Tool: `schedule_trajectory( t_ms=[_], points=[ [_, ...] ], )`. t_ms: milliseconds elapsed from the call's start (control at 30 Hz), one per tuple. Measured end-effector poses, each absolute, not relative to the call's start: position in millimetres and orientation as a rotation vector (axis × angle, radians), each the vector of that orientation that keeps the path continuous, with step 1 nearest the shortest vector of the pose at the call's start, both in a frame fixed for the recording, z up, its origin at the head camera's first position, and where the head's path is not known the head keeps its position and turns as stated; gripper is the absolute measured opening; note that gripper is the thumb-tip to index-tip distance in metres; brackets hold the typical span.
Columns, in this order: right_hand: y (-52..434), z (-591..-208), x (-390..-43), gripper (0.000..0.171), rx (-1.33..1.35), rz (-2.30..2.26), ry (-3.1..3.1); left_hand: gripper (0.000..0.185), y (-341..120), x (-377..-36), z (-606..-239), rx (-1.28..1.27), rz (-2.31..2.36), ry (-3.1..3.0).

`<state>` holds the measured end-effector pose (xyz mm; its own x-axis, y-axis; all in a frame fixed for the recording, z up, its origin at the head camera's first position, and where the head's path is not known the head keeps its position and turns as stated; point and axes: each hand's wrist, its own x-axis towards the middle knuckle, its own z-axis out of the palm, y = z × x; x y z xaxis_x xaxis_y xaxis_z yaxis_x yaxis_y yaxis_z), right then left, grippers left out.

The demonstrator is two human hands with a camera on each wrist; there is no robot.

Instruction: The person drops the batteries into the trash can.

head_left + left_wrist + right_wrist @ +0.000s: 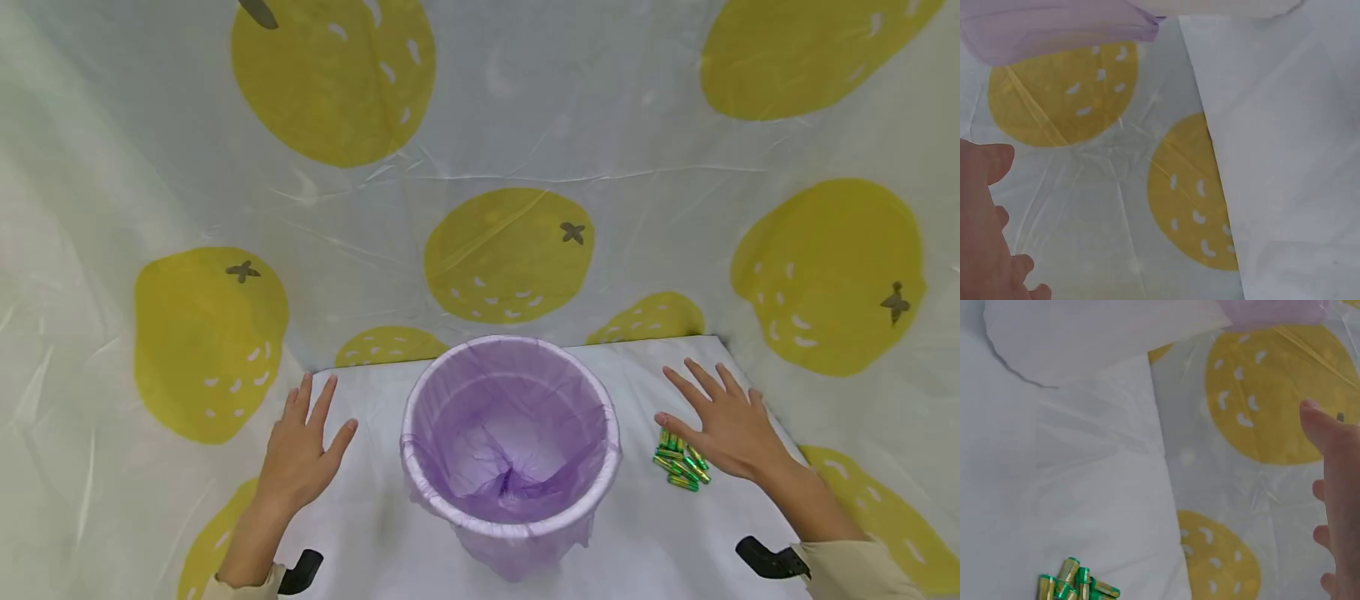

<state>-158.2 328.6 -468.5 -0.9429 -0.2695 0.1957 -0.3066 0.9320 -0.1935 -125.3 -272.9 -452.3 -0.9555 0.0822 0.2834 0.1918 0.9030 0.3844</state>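
Observation:
A white bin [512,510] lined with a purple bag [510,425] stands in the middle of the white table [375,517]. My left hand [302,446] lies flat and open on the table to the bin's left, holding nothing. My right hand [723,421] hovers flat and open to the bin's right, its thumb just over a small pile of green and gold batteries [681,461]. In the right wrist view the batteries [1072,584] lie at the bottom edge, and my fingers [1335,487] are spread at the right.
A pale cloth printed with big yellow fruit [508,254] hangs behind and on both sides of the table. The bin's base [1097,337] shows at the top of the right wrist view, the bag's edge [1054,28] in the left wrist view.

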Motion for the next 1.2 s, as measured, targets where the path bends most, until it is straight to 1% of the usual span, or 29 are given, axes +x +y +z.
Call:
schedule_trajectory(
  t_ms=[100,300,400,533,733,833,967,1200],
  points=[
    [329.1,-476.4,-156.8,0.077,0.405,0.364,-2.937,0.069,-264.3,-126.4,-444.9,-0.289,-0.884,-2.735],
    [334.5,-496.0,-149.8,0.072,0.339,0.43,-2.9,0.047,-235.9,-125.9,-429.3,-0.403,-1.491,-2.555],
    [334.8,-509.9,-145.8,0.071,0.318,0.469,-2.865,0.041,-219.9,-125.2,-422.6,-0.43,-1.727,-2.463],
    [334.3,-527.7,-139.7,0.069,0.264,0.533,-2.833,0.039,-203.3,-126.7,-417.6,-0.4,-1.893,-2.4],
    [337.8,-552.3,-129.1,0.063,0.209,0.685,-2.804,0.038,-190.4,-131.3,-417.4,-0.176,-2.09,-2.361],
    [341.6,-563.9,-125.2,0.061,0.168,0.79,-2.809,0.037,-187.7,-133.1,-418.3,-0.114,-2.148,-2.349],
    [345.3,-582.1,-120.8,0.059,0.08,0.9,-2.823,0.039,-186.4,-134.8,-419.3,-0.136,-2.169,-2.357],
    [351.0,-624.9,-110.3,0.046,-0.033,0.92,-2.731,0.045,-189.7,-137.4,-426.5,-0.224,-2.227,-2.33]
  ],
)
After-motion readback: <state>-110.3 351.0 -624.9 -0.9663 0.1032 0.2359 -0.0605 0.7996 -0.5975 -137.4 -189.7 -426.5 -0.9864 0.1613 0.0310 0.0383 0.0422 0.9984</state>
